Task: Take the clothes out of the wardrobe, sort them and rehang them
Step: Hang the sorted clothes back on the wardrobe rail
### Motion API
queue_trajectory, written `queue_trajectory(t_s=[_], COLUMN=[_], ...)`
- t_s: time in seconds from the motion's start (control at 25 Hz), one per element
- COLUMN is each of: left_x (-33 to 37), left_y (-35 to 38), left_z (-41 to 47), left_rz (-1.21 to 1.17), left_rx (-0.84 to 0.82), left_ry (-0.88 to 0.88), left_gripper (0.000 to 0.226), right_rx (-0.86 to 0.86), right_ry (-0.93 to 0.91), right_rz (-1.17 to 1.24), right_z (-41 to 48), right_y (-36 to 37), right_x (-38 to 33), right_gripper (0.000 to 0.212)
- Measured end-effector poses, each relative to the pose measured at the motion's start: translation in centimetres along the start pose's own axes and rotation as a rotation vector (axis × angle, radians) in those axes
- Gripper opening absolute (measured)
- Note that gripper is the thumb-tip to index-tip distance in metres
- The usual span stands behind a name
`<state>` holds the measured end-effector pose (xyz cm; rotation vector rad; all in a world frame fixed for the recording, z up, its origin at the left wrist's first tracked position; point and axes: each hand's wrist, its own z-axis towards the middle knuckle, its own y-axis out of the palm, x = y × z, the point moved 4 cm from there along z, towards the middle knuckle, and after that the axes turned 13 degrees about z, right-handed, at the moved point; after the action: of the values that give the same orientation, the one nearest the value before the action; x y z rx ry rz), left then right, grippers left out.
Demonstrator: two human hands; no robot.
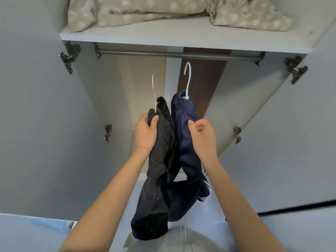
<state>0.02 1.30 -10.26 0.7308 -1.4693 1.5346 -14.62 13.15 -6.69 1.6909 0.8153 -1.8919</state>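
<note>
Ringed bedding lying up top, pale tiles showing below.

Two bundles of beige bedding printed with pale rings are lying along the top of the view: the wider left bundle [127, 13] is slumping forward with one corner drooping at its left end, while the right bundle [252, 17] is sitting crumpled close beside it, and whether the two are touching cannot be told. Low down, a pale tiled floor [211, 211] is showing faint grout lines. A light blue surface [31, 233] is filling the lower left corner, too blurred to identify. Grey ribbed fabric [180, 240] is bulging up at the middle of the bottom edge.
</note>
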Motion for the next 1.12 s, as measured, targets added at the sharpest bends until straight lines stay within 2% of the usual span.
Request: queue_trajectory(t_s=[0.32,0.76,0.92,1.12], left_x=[-1.8,-5.9,-7.4,-9.7], left_y=[0.0,-4.5,-5.1,-5.1], left_z=[8.8,23.5,26.8,28.8], left_rz=[0.061,0.100,0.125,0.129], left_rx=[0.126,0.252,0.269,0.303], left_ry=[-0.028,-0.032,-0.037,-0.111], left_gripper=[0.039,0.032,0.025,0.034], right_rx=[-0.096,-0.147,-0.162,-0.177], right_ry=[-0.039,-0.070,-0.088,-0.112], right_rz=[-0.008,-0.051,-0.060,-0.078], right_z=[7.3,14.0,15.7,17.3], right_y=[4.1,10.8,12.5,13.9], right_x=[2.0,4.2,4.4,4.4], right_gripper=[0.031,0.031,0.029,0.029])
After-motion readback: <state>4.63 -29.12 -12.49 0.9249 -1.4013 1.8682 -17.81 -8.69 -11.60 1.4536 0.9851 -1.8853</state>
